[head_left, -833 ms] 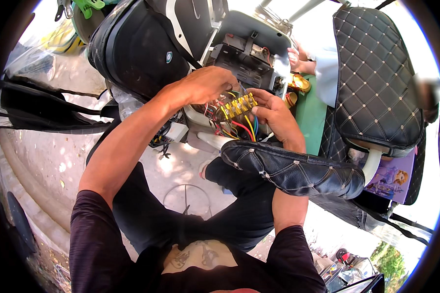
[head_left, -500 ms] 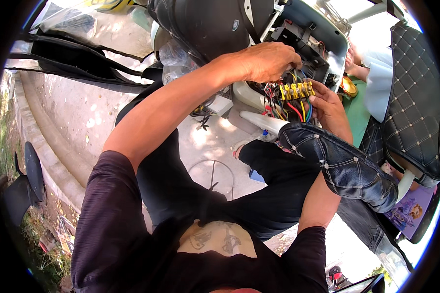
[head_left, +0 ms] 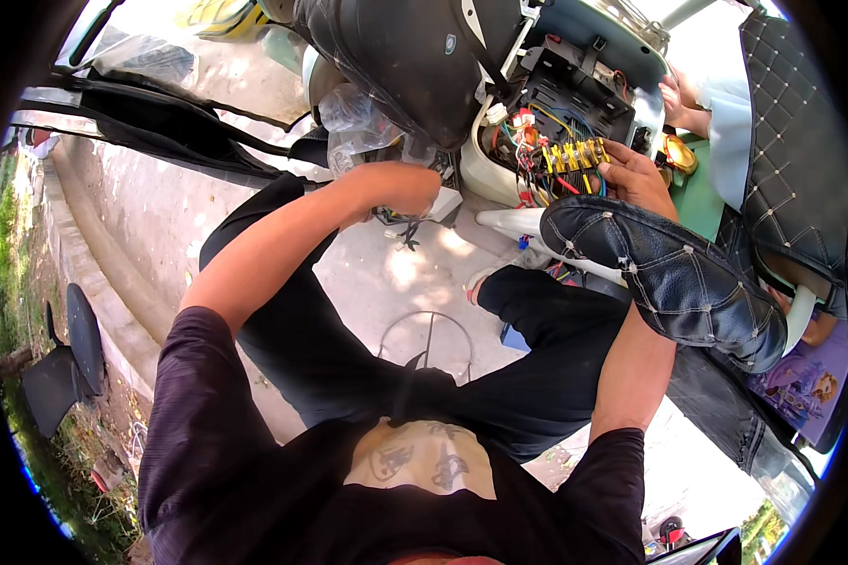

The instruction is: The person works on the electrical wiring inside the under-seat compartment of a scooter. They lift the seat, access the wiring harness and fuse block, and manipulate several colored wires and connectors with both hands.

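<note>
My right hand [head_left: 639,179] grips the right end of a yellow terminal block [head_left: 575,153], thumb and fingers about its edge. Red, yellow and blue wires [head_left: 563,185] run down from the block. Behind and left of it, a tangle of thin wires with small connectors [head_left: 528,132] fills the opening of a pale scooter body. My left hand [head_left: 410,188] is low over a small light-coloured box [head_left: 445,204] on the ground, beside a clear plastic bag [head_left: 353,118]. Its fingers point down and are hidden, so what they touch does not show.
A black scooter seat [head_left: 396,56] is tilted up behind the opening. A padded black quilted cover [head_left: 660,282] lies across a bar in front of my right forearm. Another person's hand [head_left: 671,99] rests at the body's right rim. A black bag [head_left: 132,118] lies far left.
My left hand has left the wires above the terminal block and moved left and down to the small box. My right hand still holds the block, slightly higher in view.
</note>
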A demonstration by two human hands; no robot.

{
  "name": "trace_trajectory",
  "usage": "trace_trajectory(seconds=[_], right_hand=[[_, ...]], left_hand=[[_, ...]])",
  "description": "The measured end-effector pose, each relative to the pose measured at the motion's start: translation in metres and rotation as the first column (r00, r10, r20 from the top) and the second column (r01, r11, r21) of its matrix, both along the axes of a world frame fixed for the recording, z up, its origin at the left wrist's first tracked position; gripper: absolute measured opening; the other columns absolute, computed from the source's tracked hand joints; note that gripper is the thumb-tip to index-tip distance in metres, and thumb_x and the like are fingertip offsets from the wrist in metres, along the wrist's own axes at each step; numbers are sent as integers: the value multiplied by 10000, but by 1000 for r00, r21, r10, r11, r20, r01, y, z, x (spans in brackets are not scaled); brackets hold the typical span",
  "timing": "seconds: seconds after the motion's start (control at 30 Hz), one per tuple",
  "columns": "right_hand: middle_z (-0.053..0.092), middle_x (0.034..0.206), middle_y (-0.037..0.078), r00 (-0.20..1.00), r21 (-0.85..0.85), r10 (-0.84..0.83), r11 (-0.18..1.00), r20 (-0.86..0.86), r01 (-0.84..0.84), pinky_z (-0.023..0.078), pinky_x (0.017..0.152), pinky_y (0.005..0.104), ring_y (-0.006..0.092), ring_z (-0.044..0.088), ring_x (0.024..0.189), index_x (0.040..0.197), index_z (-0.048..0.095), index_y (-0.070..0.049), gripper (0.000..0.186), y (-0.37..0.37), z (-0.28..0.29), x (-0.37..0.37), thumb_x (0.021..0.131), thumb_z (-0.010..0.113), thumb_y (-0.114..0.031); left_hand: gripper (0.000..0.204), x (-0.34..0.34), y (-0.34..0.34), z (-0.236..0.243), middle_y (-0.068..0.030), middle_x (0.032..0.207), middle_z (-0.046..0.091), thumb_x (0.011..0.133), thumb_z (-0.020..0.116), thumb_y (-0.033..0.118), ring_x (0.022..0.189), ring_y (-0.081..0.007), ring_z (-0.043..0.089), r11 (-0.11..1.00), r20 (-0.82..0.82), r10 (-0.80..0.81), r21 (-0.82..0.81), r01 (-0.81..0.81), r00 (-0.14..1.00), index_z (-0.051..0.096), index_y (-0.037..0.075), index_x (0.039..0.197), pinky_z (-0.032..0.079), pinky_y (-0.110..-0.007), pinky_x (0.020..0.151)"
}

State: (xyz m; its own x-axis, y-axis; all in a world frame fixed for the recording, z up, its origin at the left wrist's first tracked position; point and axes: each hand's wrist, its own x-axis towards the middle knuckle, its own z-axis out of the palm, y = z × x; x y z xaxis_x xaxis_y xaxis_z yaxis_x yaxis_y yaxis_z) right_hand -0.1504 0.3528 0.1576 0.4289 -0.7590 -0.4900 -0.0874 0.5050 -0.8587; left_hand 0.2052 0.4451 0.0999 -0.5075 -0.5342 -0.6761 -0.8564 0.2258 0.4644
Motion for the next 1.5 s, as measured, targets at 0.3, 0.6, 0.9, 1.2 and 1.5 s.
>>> trace_trajectory(seconds=[0.3,0.6,0.9,1.2,1.5], right_hand=[[653,1247,160,996,32,-85,996,38,84,583,865,282,168,665,974,1482,428,119,519,16,17,9,980,528,34],[637,1280,124,988,119,-66,992,141,50,548,830,273,145,625,946,1493,440,125,556,6,17,25,967,583,16],[661,1245,141,997,30,-74,997,34,73,556,813,263,127,621,875,1471,468,106,510,11,22,22,977,576,42],[649,1210,103,997,-33,-65,997,45,67,569,798,259,115,625,850,1447,476,96,479,15,19,14,996,607,-1],[668,1171,87,998,-70,-50,996,26,51,559,830,277,127,629,874,1466,505,80,481,15,12,14,1006,587,-33]], left_hand=[[320,-12,7,-208,-123,1347,654,945,574,101,1294,-334,602,884,139,263,-432,-181,955,675,79,1247,529,-451,1039],[311,-18,10,-269,-148,1288,697,1054,472,196,1187,-343,675,477,157,404,-877,-61,901,707,34,1178,551,-517,928],[190,-17,5,-225,-161,1151,672,976,537,109,1129,-352,665,804,57,313,-547,-233,948,672,27,1082,559,-443,923],[265,-9,20,-24,-264,925,741,958,556,97,882,-433,747,935,33,45,-353,-31,998,575,-60,1171,571,-530,793],[292,-68,-34,121,-189,834,632,1105,538,246,768,-309,585,792,-632,356,-187,-581,689,595,-39,1082,483,-433,750]])
